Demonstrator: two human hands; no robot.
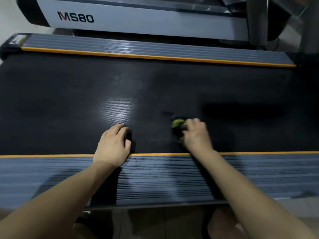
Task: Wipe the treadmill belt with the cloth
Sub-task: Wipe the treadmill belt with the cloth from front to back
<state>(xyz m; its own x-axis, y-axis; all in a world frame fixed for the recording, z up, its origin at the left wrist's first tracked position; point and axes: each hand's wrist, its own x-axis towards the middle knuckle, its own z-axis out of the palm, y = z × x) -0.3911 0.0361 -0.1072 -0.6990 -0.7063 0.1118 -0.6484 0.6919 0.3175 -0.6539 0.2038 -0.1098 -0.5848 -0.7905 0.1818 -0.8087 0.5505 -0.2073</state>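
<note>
Second machine (138, 19): grey-white casing with black end, marked "MS80", standing beyond the far side rail. Metal post (257, 19): grey, upright, upper right. Floor (10, 16): pale, visible upper left; tiled strip (146, 219) along the bottom edge. Lighting: dim, one soft overhead glare.

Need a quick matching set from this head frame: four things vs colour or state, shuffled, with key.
Things:
1. textured rubber treadmill belt
2. crumpled cloth
3. left hand
4. thin stripe along the near belt edge

States:
A. green
B. orange
C. black
D. resting on the belt, holding nothing

Pairs: 1-C, 2-A, 3-D, 4-B. The right hand grips the cloth.
</note>
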